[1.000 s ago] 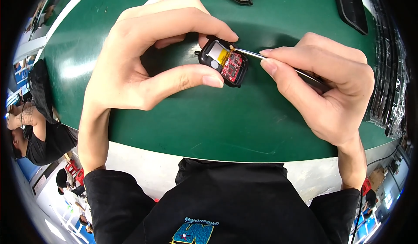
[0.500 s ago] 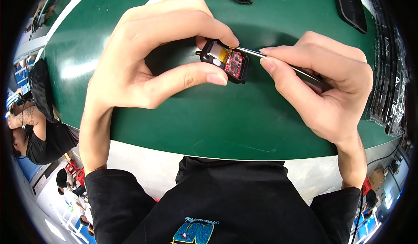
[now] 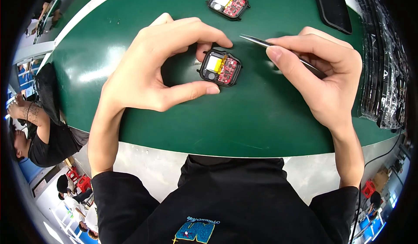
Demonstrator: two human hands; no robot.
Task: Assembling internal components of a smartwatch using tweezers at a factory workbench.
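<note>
Between the thumb and a bent finger of my left hand (image 3: 152,69) sits a small black device housing (image 3: 238,72), its inside facing up. A red circuit board (image 3: 228,69), a silver battery-like block with yellow tape (image 3: 214,64) and a round grey part show in it. My left index finger is raised off the housing. My right hand (image 3: 324,65) pinches metal tweezers (image 3: 257,40); their tips point left, above the housing and apart from it. Farther back on the table lies a second, similar open housing (image 3: 228,3) with a red board.
The green table (image 3: 196,130) has a pale rim. A black flat tray-like object (image 3: 332,6) lies at the back right. Stacked black strips in clear plastic (image 3: 379,69) line the right edge. A person in black (image 3: 50,133) sits at the left beside a black mesh chair back (image 3: 47,89).
The tweezers have come away from the housing, and my left index finger has lifted off it. The housing now lies flatter to view. The view has shifted, showing more of the second housing.
</note>
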